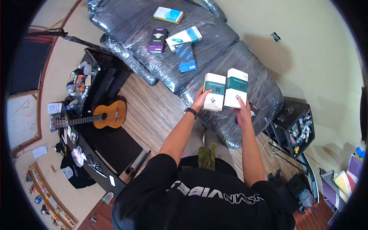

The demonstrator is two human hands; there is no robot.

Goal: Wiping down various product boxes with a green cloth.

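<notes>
My left hand (200, 100) is closed round a white and green box (214, 97), thumb on its front. A second white and green box (236, 86) is gripped in my right hand (242, 112), its thumb also on the front face. The two boxes are held side by side over the plastic-wrapped dark couch (255, 57), with a narrow gap between them. A dark box (253, 109) with a white mark lies partly hidden behind my right hand. Farther up the couch lie a black and purple box (157, 40), a blue box (186, 57) overlapping a white and light-blue box (189, 36), and another white and light-blue box (168, 15).
An acoustic guitar (111, 114) leans by the black desk (101, 170) at left, where scissors (95, 164) and small items lie. A black shelf unit (293, 122) stands right of the couch. Wooden flooring (142, 101) runs between couch and desk.
</notes>
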